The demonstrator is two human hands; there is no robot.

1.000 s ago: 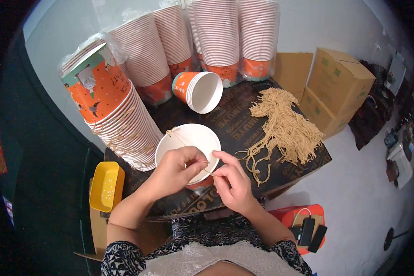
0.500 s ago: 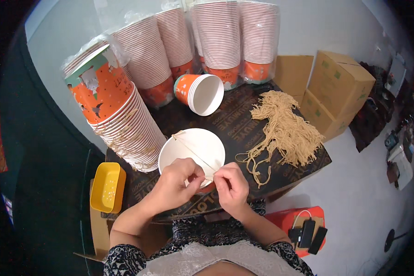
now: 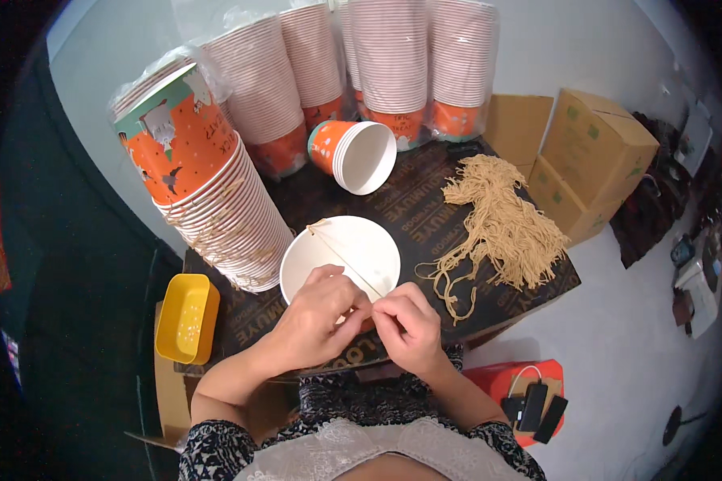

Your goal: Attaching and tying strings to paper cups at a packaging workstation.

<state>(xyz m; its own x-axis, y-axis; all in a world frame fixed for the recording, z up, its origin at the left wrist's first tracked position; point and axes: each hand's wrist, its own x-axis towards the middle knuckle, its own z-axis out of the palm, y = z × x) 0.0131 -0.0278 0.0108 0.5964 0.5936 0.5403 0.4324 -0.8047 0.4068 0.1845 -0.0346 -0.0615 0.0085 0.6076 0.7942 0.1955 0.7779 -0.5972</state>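
Both hands have slid off the cup's mouth to its near rim since a second ago. From the head camera, the left hand (image 3: pixel 317 309) and right hand (image 3: pixel 405 325) pinch a string (image 3: pixel 346 260) stretched across the white cup (image 3: pixel 341 256) on the desk (image 3: pixel 425 200). Cup stacks (image 3: pixel 225 200) crowd the left; loose strings (image 3: pixel 497 220) lie right, a tipped cup (image 3: pixel 357 154) behind.

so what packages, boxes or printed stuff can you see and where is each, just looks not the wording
Plastic-wrapped sleeves of stacked orange paper cups: rear of table, tall ribbed columns.
Brown cardboard boxes: on the floor to the right, plain cartons with small green marks.
Dark lettered sheet: covers the table, black-brown with pale print.
Yellow plastic tray: left of the table, oblong.
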